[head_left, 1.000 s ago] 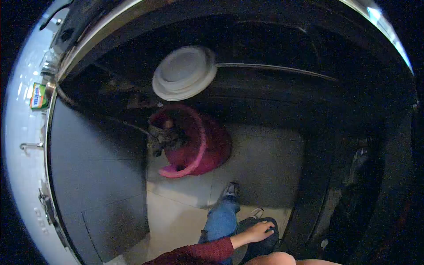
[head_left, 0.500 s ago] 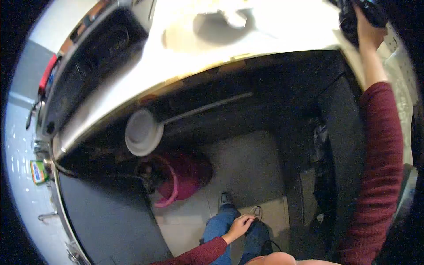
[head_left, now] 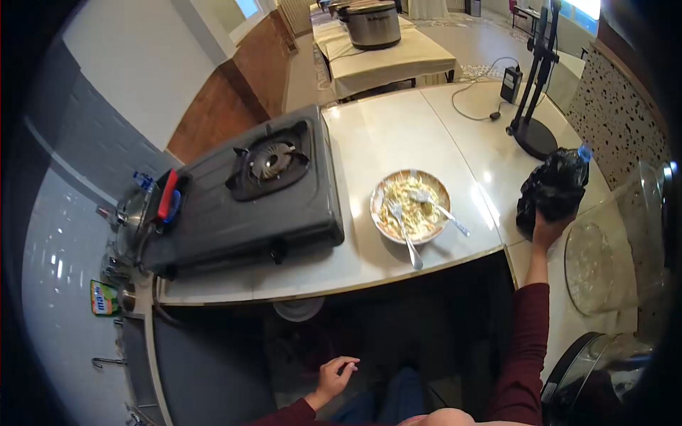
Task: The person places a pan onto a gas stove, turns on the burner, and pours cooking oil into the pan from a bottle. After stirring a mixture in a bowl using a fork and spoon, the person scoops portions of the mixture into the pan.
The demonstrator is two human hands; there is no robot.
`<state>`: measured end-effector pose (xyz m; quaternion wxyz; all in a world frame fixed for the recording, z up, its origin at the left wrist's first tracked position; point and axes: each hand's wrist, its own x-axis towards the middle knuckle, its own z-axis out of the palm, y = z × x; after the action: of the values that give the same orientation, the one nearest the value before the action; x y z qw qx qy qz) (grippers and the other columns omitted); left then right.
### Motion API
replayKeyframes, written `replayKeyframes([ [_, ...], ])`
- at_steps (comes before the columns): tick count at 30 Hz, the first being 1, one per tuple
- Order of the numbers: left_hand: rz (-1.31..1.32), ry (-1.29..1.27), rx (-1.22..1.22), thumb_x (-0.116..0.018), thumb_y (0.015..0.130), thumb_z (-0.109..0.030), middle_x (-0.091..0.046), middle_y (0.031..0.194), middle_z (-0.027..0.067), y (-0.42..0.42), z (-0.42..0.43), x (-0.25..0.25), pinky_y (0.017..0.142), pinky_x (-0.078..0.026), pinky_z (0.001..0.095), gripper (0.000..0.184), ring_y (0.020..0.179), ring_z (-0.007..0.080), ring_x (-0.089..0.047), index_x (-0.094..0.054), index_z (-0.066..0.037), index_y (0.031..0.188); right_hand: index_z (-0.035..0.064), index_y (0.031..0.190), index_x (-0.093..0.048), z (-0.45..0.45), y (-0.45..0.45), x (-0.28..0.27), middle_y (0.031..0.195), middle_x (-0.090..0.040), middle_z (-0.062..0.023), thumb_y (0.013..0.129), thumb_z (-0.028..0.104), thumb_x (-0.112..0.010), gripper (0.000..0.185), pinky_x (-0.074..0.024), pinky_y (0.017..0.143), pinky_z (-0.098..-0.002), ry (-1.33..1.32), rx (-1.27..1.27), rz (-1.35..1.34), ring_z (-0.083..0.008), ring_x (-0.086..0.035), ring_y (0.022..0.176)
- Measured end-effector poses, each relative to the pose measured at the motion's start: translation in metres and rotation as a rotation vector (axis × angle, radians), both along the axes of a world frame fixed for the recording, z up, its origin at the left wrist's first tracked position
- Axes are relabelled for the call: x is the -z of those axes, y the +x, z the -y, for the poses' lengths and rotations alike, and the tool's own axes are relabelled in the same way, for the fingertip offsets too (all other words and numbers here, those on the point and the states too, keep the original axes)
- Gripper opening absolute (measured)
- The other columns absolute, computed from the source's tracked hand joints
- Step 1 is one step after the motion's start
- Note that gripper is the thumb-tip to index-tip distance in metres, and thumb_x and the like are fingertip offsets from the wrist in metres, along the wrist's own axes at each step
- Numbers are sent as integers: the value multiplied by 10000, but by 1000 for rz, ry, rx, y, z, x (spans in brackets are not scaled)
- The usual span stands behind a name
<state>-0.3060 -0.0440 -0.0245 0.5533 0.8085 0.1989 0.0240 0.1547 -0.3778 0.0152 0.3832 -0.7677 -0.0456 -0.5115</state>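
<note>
The right hand (head_left: pixel 550 231) clasps a crumpled black plastic bag (head_left: pixel 555 188), fingertips and most contents hidden; the left hand (head_left: pixel 332 380) hangs unclenched.

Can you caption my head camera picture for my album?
Right hand holding a black bag, with a bowl of food on the white counter.

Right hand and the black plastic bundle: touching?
Touching. The head view shows the right hand gripping the lower part of the black plastic bundle, plastic meeting skin with no gap between.
</note>
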Motion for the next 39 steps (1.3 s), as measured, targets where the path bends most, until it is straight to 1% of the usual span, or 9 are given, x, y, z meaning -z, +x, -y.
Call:
replayKeyframes([
  [8, 98, 64, -20, -571, 854, -65, -667, 807, 102, 103, -19, -83, 639, -502, 266, 122, 712, 170, -664, -662, -22, 923, 38, 1424, -117, -24, -5, -21, 1428, -245, -215, 582, 253, -844, 1133, -264, 1090, -430, -45, 181, -135, -357, -289, 1318],
  [12, 111, 79, -69, -567, 856, -70, -669, 768, 93, 144, -28, -106, 641, -505, 265, 125, 700, 167, -662, -662, -22, 921, 15, 1418, 34, -24, -14, -49, 1466, -39, -231, 556, 211, -855, 1254, -212, 1111, -439, -136, 252, -272, -366, -185, 1348],
  [16, 124, 85, -110, -568, 861, -81, -671, 764, 93, 174, -31, -117, 657, -507, 272, 124, 701, 162, -658, -655, -19, 922, 25, 1414, 88, -35, -30, -93, 1454, -14, -237, 635, 12, -688, 1100, -193, 1112, -423, 157, 67, -286, -357, -169, 1345],
  [23, 62, 16, -8, -563, 872, -90, -661, 836, 108, 201, -29, -130, 675, -494, 281, 134, 752, 173, -650, -639, -15, 951, 17, 1429, 85, -12, -33, -85, 1480, 16, -198, 651, -6, -627, 1055, -166, 1102, -361, 489, -30, -519, -283, -113, 1363],
  [25, 82, -1, 26, -564, 870, -95, -657, 825, 104, 202, -30, -127, 680, -493, 289, 135, 748, 188, -647, -640, -21, 954, 27, 1437, 76, -9, -50, -77, 1477, -13, -178, 636, 59, -631, 1068, -160, 1097, -356, 344, 46, -565, -269, -120, 1359],
  [27, 92, -7, 65, -567, 868, -97, -657, 829, 104, 204, -30, -126, 682, -494, 291, 135, 747, 190, -647, -640, -22, 954, 83, 1450, 66, -13, -69, -74, 1423, -179, -176, 644, 85, -626, 1062, -270, 1040, -367, 303, 112, -613, -259, -309, 1257],
  [29, 106, 25, 121, -573, 861, -86, -653, 850, 103, 206, -30, -127, 684, -498, 300, 131, 758, 193, -646, -635, -19, 955, 132, 1452, 8, -14, -85, -65, 1351, -283, -158, 672, 100, -614, 998, -352, 939, -365, 560, 82, -728, -225, -415, 1110],
  [33, 201, 152, 214, -588, 823, -34, -618, 851, 98, 212, -33, -135, 679, -500, 327, 224, 756, 216, -623, -634, -62, 1040, 144, 1415, -137, -58, -129, -114, 1353, -271, -189, 709, 50, -598, 849, -407, 845, -336, 1006, -105, -993, -238, -398, 1156],
  [39, 405, 529, 356, -619, 745, -13, -500, 821, 58, 223, -36, -114, 660, -470, 348, 506, 724, 228, -528, -605, -238, 1199, 75, 1239, -439, -95, -113, -96, 1034, -538, -93, 850, 179, -588, 429, -456, 683, -263, 393, -718, -1162, -157, -552, 852],
])
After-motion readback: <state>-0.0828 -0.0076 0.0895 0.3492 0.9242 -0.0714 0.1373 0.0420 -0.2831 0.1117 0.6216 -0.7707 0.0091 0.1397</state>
